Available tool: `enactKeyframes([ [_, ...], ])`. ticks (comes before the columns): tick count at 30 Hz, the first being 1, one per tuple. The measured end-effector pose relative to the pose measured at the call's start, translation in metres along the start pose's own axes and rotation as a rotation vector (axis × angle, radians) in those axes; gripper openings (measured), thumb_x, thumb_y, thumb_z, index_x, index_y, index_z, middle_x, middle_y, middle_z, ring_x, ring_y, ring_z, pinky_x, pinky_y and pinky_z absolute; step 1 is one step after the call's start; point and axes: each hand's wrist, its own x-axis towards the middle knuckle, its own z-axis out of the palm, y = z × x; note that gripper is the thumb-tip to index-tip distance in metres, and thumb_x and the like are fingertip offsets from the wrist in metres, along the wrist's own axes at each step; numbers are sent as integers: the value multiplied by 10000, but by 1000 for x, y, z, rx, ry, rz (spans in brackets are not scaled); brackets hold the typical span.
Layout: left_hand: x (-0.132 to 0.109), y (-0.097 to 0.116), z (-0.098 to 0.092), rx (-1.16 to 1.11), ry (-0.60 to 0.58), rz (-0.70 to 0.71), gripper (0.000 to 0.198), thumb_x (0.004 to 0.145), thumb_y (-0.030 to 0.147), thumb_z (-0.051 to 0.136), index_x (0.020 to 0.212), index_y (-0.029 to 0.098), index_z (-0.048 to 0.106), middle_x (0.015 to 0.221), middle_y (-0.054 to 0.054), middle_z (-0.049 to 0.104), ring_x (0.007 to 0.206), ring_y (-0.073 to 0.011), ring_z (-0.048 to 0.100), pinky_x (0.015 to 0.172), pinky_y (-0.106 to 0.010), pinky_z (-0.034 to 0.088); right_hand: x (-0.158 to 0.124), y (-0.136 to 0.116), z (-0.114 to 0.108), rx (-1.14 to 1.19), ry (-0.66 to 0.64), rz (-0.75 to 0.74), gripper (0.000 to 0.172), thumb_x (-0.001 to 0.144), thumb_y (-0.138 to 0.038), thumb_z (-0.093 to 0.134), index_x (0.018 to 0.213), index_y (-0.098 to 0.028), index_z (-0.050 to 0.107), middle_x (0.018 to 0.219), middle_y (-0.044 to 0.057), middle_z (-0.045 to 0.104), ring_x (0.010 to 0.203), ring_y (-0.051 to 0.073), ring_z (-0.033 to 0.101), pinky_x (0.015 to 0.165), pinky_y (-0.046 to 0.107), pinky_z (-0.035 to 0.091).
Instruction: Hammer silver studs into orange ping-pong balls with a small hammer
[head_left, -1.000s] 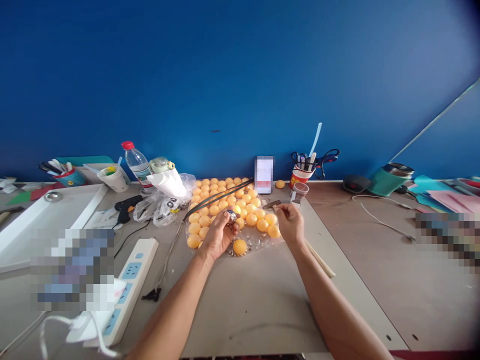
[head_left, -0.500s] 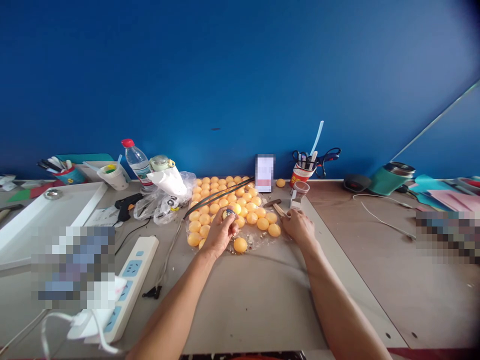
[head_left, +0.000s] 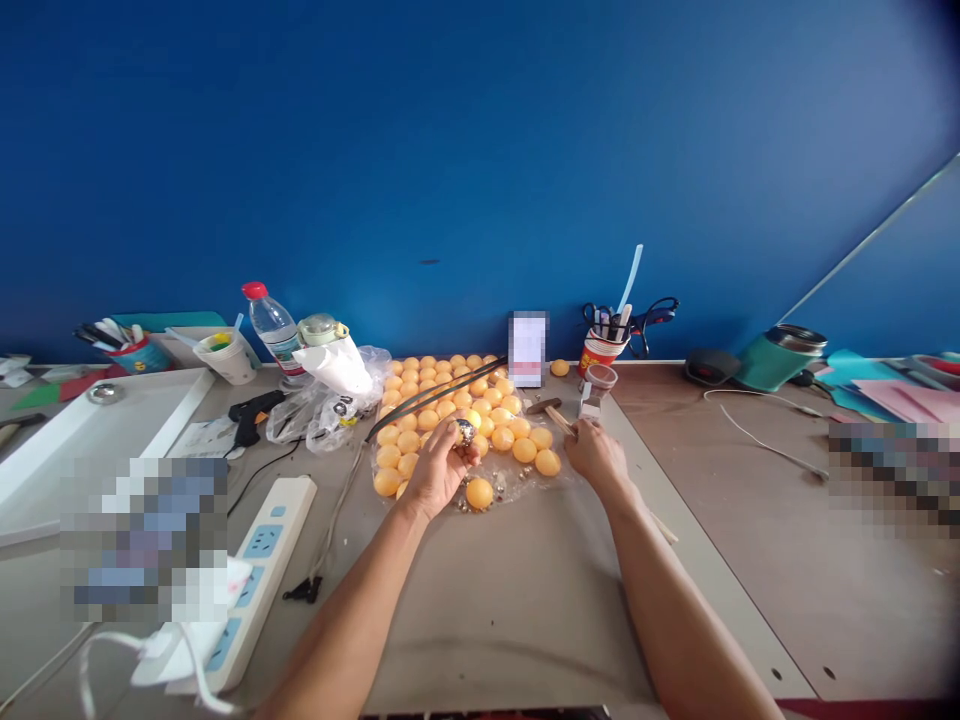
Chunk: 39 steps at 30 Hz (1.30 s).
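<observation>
My left hand (head_left: 442, 462) is closed around a small round ball with a shiny, mirror-like surface (head_left: 464, 433), pinched between thumb and fingers. It hovers just in front of many orange balls (head_left: 427, 418) lying in rows in clear plastic. Slightly to the right, my right hand (head_left: 598, 452) grips the wooden handle of a small hammer (head_left: 553, 412). The hammer's dark head points left, and the handle's end shows past my right wrist. A single orange ball (head_left: 479, 494) lies below my left hand, with small glittering pieces scattered around it.
A phone with a blurred screen (head_left: 528, 350) leans at the back. Behind the hammer stand a clear small cup (head_left: 601, 377) and a red cup of scissors (head_left: 600, 352). On the left are a power strip (head_left: 259, 560), a glue gun (head_left: 251, 418) and a white tray (head_left: 161, 425).
My right hand has raised the hammer a little, and its handle end now shows beside my forearm. The ball in my left hand has turned, showing more of its shiny side.
</observation>
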Motion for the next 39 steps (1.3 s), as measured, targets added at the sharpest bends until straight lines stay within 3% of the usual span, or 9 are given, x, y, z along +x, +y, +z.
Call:
enactKeyframes([
  [4,1,3,-1,-117,33,-56,500,762,307,684,1220,167,542,805,-38,622,667,-139,597,629,-268,472,-1,-2,-8,142,132,-38,294,893,-235,368,990,-154,633,1011,142,636,809,215,602,648,297,376],
  [8,4,2,-6,-125,64,-49,484,743,247,700,1199,182,554,810,-26,638,661,-132,599,639,-267,478,-10,-11,-20,352,267,-208,257,889,-233,348,824,-184,592,807,75,608,708,179,538,604,274,355],
  [12,8,-1,-12,-123,66,-19,395,731,256,746,1085,184,586,817,-11,649,653,-118,598,626,-256,479,-32,-30,-32,556,134,-392,222,886,-363,448,723,-218,489,618,-10,518,557,138,444,521,250,307],
  [14,9,-2,-14,-118,62,-1,311,735,262,752,990,170,600,806,-12,652,649,-113,599,616,-247,478,-46,-41,-36,574,31,-483,232,897,-362,452,712,-223,445,623,-20,515,558,132,439,526,247,302],
  [17,10,-3,-16,-120,69,12,234,740,278,752,857,151,595,783,-22,656,647,-112,602,617,-242,482,-61,-56,-39,533,15,-570,208,910,-325,431,727,-227,424,659,-9,520,585,142,444,552,254,303],
  [25,9,-1,-15,-150,100,-29,268,741,315,747,886,154,590,743,-27,653,612,-119,595,600,-245,483,-68,-65,-31,432,31,-657,213,922,-301,400,720,-237,384,685,15,521,587,159,433,557,271,284],
  [31,9,-1,-15,-153,67,-19,343,759,365,730,982,140,599,768,-39,649,627,-120,596,603,-238,477,-69,-65,-30,484,224,-617,193,938,-307,387,766,-228,425,725,30,540,635,165,470,589,263,330],
  [36,9,-2,-14,-144,96,-37,352,764,400,718,992,161,594,747,-30,640,571,-108,566,556,-230,458,-70,-68,-25,433,149,-705,209,927,-272,405,723,-225,407,671,7,524,569,147,442,540,255,295],
  [39,8,-2,-14,-159,47,-36,378,756,420,723,1008,174,587,766,-32,642,575,-104,558,556,-225,453,-70,-69,-25,466,190,-687,211,930,-273,411,726,-224,403,668,5,521,586,149,452,555,248,309],
])
